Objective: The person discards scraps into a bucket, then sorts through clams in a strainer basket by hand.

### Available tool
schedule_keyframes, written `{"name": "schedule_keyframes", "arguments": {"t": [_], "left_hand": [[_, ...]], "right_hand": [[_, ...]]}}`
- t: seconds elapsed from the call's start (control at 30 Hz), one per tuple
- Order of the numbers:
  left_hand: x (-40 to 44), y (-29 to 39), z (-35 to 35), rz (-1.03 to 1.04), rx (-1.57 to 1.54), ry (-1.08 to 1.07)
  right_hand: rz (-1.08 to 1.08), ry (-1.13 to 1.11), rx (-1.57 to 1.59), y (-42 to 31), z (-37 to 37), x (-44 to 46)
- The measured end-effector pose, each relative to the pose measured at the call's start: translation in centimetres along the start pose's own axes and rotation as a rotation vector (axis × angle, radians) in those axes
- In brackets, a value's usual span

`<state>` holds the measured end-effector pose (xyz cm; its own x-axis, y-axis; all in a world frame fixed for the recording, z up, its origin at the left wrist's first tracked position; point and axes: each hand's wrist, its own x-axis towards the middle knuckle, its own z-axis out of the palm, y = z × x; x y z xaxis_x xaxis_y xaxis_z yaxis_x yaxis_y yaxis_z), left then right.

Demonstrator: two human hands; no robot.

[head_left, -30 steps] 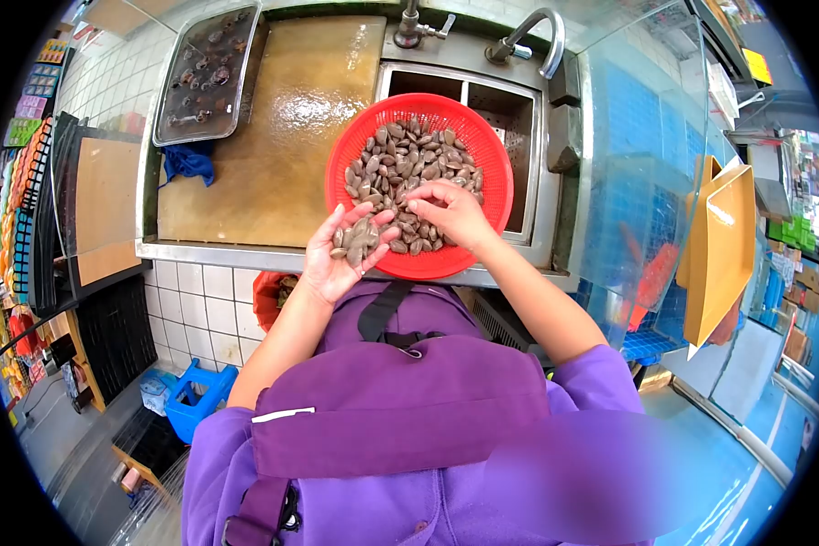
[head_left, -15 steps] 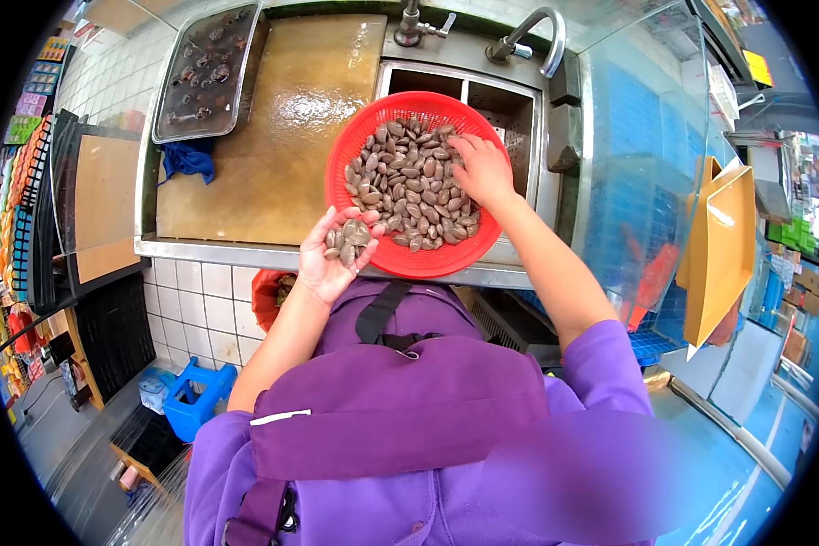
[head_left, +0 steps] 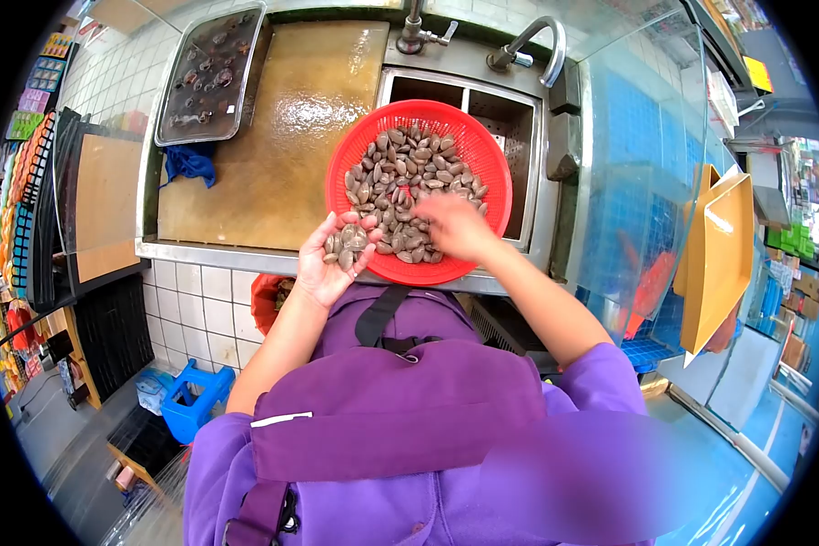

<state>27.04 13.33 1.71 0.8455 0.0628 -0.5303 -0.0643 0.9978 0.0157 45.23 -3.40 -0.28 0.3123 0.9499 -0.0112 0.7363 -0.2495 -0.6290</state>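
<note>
A red plastic basket (head_left: 498, 168) holds a pile of brown-grey clams (head_left: 409, 159). At its near left rim, my left hand (head_left: 318, 276) is turned palm up, fingers curled round a small handful of clams (head_left: 346, 245). My right hand (head_left: 461, 227) reaches over the lower right of the pile, at or just above the shells. Motion blurs its fingers, so whether they grip a clam is unclear. Red basket floor shows through a small gap among the shells near my right fingertips.
Under the basket is a metal sink (head_left: 526, 136), with a curved faucet (head_left: 555, 45) behind. Left of it lies a shallow basin of murky water (head_left: 282, 164), a clear tray of shellfish (head_left: 205, 77) and a blue cloth (head_left: 188, 164). A glass panel (head_left: 646, 164) stands at right.
My right hand has moved from the basket's upper right rim down and toward the middle of the pile. A gap has appeared among the clams. My left hand stays put with its handful.
</note>
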Motion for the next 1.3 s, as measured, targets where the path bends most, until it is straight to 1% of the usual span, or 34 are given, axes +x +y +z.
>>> {"name": "schedule_keyframes", "arguments": {"t": [0.03, 0.07, 0.13, 0.17, 0.23, 0.27, 0.3, 0.37, 0.43, 0.47, 0.5, 0.57, 0.6, 0.67, 0.7, 0.77, 0.8, 0.9, 0.93, 0.97, 1.03, 1.1, 1.13, 1.2, 1.23, 1.3], "left_hand": [[0.0, -0.1, 0.0, 0.001, 0.002, 0.009], [0.0, -0.1, 0.0, 0.0, 0.006, 0.019], [0.0, -0.3, 0.1, 0.004, 0.02, 0.026], [-0.1, -0.3, 0.2, 0.012, 0.035, 0.035], [-0.2, -0.1, 0.0, 0.015, 0.036, 0.024], [-0.1, -0.1, -0.1, 0.013, 0.034, 0.006], [0.0, -0.1, -0.3, 0.015, 0.031, 0.003], [0.1, 0.0, -0.7, 0.015, -0.011, -0.022], [0.0, 0.1, -0.7, 0.018, -0.033, -0.031], [0.0, 0.1, -0.6, 0.016, -0.049, -0.039], [-0.2, 0.2, -0.5, 0.025, -0.056, -0.043], [-1.2, 0.7, -0.6, 0.087, -0.04, -0.04], [-1.8, 1.1, -1.3, 0.111, -0.075, -0.118], [-3.9, 2.4, -2.6, 0.185, -0.156, -0.163], [-5.6, 3.2, -3.5, 0.231, -0.187, -0.178], [-9.1, 4.4, -6.5, 0.365, -0.18, -0.135], [-11.0, 4.5, -8.3, 0.43, -0.165, -0.11], [-16.1, 4.2, -13.1, 0.588, -0.043, 0.228], [-17.4, 4.0, -14.9, 0.601, -0.025, 0.328], [-18.5, 4.0, -17.4, 0.606, 0.04, 0.428], [-19.5, 4.0, -21.3, 0.531, 0.159, 0.631], [-19.3, 3.9, -22.8, 0.332, 0.342, 1.083], [-19.2, 4.0, -24.1, 0.32, 0.342, 1.058], [-19.0, 4.7, -27.3, 0.449, 0.403, 1.209], [-17.9, 5.0, -27.7, 0.515, 0.44, 1.284], [-15.5, 5.7, -26.2, 0.687, 0.678, 1.183]], "right_hand": [[0.047, 0.102, 0.007, 1.4, -0.3, 1.1], [0.165, 0.133, 0.001, 2.6, -0.7, 2.5], [0.308, 0.226, -0.005, 3.8, -0.6, 4.8], [0.305, 0.226, -0.001, 3.4, -0.5, 5.7], [0.363, 0.129, -0.073, 1.8, -0.1, 7.2], [0.34, 0.081, -0.18, 1.1, 1.2, 7.0], [0.204, -0.026, -0.259, 0.6, 1.8, 6.4], [0.079, -0.087, -0.18, -1.0, 2.8, 4.2], [-0.014, -0.232, -0.176, -1.6, 2.0, 2.0], [-0.017, -0.177, -0.139, -1.6, 1.9, 0.7], [-0.026, -0.183, -0.144, -1.4, 1.3, 0.2], [0.053, -0.247, -0.15, -1.0, 0.0, -0.8], [0.035, -0.259, -0.151, -0.8, -0.1, -1.2], [0.078, -0.143, -0.116, -0.3, 0.6, -1.2], [0.059, -0.119, -0.112, -0.1, 1.0, -1.2], [0.038, -0.071, -0.079, 0.1, 1.7, -1.3], [0.045, -0.095, -0.085, -0.4, 1.4, -1.1], [0.067, -0.103, -0.046, -0.2, 1.5, -1.1], [0.046, -0.125, -0.043, -0.2, 1.2, -0.9], [0.074, -0.152, -0.035, -0.2, 0.9, -0.8], [0.103, -0.186, -0.039, -0.5, 0.9, -0.5], [0.096, -0.167, -0.131, -0.6, 0.3, -0.3], [0.067, -0.161, -0.157, -0.6, -0.2, 0.1], [0.092, -0.107, -0.161, -0.2, -1.1, 0.9], [0.101, -0.064, -0.133, 0.3, -1.3, 1.4], [0.105, -0.002, -0.131, 2.0, -1.4, 3.0]]}}
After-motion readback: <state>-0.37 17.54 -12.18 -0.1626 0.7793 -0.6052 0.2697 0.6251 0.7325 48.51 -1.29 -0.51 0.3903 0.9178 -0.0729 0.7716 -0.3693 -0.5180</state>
